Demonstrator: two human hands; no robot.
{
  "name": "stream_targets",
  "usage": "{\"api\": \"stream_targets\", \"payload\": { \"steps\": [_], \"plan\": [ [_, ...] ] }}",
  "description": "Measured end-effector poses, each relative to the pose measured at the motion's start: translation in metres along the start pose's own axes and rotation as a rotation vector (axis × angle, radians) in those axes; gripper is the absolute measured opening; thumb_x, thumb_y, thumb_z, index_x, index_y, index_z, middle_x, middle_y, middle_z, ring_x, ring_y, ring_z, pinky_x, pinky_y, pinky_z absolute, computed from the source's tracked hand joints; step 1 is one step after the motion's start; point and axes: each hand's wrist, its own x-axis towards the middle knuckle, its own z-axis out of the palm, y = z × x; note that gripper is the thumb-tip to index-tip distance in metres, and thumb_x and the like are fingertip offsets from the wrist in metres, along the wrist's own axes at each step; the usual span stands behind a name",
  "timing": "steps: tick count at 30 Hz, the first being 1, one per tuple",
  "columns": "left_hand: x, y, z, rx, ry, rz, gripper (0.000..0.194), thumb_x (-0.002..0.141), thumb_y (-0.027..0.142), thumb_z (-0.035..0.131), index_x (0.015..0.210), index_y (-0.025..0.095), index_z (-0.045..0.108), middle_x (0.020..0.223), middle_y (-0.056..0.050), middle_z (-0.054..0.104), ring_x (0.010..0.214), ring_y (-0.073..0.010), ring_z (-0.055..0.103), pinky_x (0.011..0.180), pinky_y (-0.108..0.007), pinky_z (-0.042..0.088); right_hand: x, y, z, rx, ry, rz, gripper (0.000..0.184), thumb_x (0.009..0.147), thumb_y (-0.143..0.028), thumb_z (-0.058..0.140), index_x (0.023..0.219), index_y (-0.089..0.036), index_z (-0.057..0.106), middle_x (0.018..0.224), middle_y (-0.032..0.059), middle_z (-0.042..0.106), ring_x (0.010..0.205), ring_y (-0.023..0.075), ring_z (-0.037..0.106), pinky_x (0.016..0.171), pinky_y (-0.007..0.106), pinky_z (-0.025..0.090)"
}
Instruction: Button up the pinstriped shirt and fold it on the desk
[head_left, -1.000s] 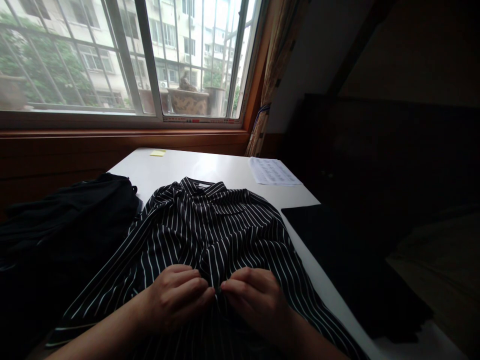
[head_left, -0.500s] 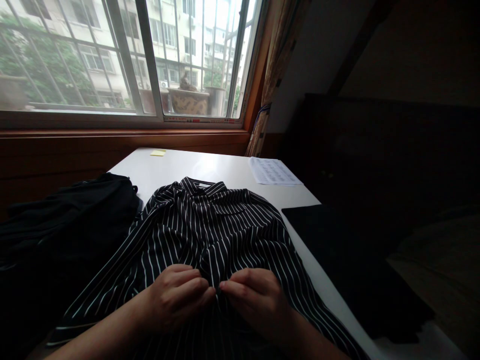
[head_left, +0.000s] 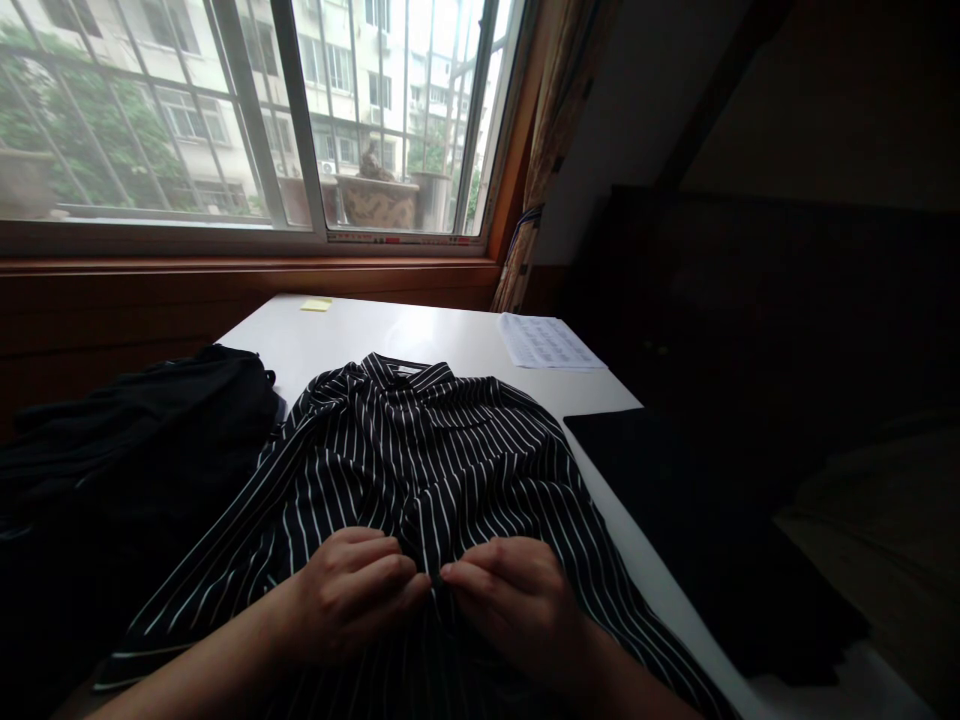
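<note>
A black shirt with thin white stripes (head_left: 420, 460) lies spread on the white table (head_left: 420, 335), its collar pointing toward the window. My left hand (head_left: 352, 595) and my right hand (head_left: 517, 600) rest on the shirt's front near its lower part. Both hands are closed, fingertips pinched on the cloth and almost meeting at the shirt's middle line. What lies exactly between the fingertips is too small to make out.
A pile of black clothing (head_left: 127, 440) lies left of the shirt. A flat black item (head_left: 675, 500) covers the table's right side. A printed paper sheet (head_left: 547, 342) and a yellow sticky note (head_left: 315, 305) lie near the window. Dark furniture stands at right.
</note>
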Motion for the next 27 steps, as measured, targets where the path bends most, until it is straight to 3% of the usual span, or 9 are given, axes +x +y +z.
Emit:
{"api": "stream_targets", "payload": {
  "steps": [27],
  "plan": [
    [0.0054, 0.0019, -0.0024, -0.009, 0.026, 0.005, 0.014, 0.098, 0.009, 0.052, 0.096, 0.014, 0.065, 0.068, 0.001, 0.063, 0.056, -0.0101, 0.059, 0.057, -0.024, 0.053, 0.0014, -0.0016, -0.0020, 0.016, 0.034, 0.047, 0.012, 0.091, -0.012, 0.066, 0.102, -0.016, 0.069, 0.082, 0.0014, 0.072, 0.069, 0.0114, 0.068, 0.065, 0.024, 0.054]
  ]
}}
